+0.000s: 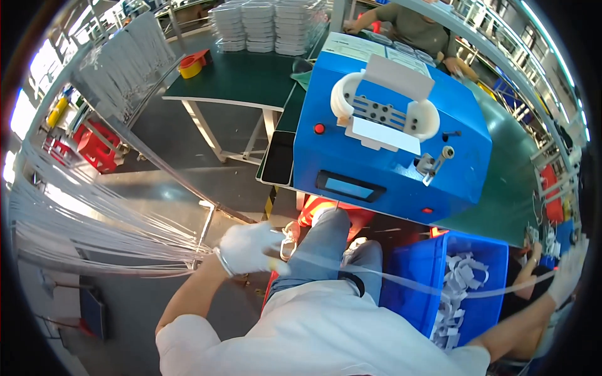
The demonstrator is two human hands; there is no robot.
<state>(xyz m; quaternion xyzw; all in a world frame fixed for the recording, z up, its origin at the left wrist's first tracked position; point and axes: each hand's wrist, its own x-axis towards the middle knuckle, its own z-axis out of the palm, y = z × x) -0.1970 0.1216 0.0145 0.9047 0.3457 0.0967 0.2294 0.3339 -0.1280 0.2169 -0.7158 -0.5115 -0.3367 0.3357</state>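
My left hand [251,247], in a white glove, is closed on a thin white cable [389,279] at the point where it leaves a big bundle of white cables [94,219] hanging at my left. The cable runs taut across my lap to my right hand [567,269], also gloved, which grips its other end far out at the right edge. In front of me stands a blue machine [389,138] with a white winding fixture [382,113] on top.
A blue bin [439,263] with coiled white cables sits by my right knee. The green table [238,75] carries stacked clear trays [263,25] and a tape dispenser [193,64]. A black phone [279,158] lies beside the machine. Another person [420,28] sits behind it.
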